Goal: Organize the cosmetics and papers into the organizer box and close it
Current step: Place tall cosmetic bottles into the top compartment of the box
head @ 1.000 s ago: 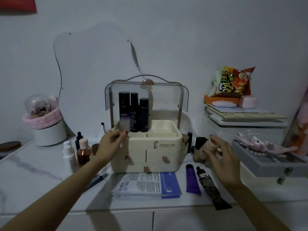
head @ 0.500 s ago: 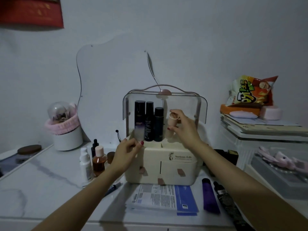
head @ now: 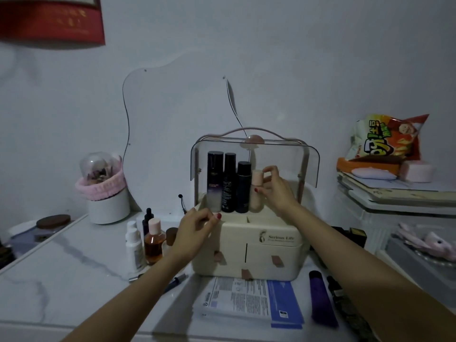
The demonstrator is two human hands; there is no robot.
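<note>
A cream organizer box (head: 276, 253) stands mid-table with its clear lid (head: 308, 164) raised. Three dark bottles (head: 229, 183) stand in its top tray. My right hand (head: 274, 188) holds a beige bottle with a pink cap (head: 256, 191) upright beside them, inside the tray. My left hand (head: 197, 228) grips the box's front left top edge. Papers (head: 249, 299) lie flat in front of the box. A purple tube (head: 320, 297) and a black tube (head: 345, 307) lie to their right. Small bottles (head: 148, 238) stand left of the box.
A white pot with a pink band (head: 106, 196) stands at the back left. A mirror (head: 177, 134) leans on the wall behind the box. Clear stacked drawers (head: 394, 218) with a snack bag (head: 385, 139) stand on the right. A pen (head: 175, 282) lies under my left forearm.
My right hand picked the beige bottle up from right of the box, carried it into the top tray and set it lower, beside the dark bottles. My left hand stayed on the box.
</note>
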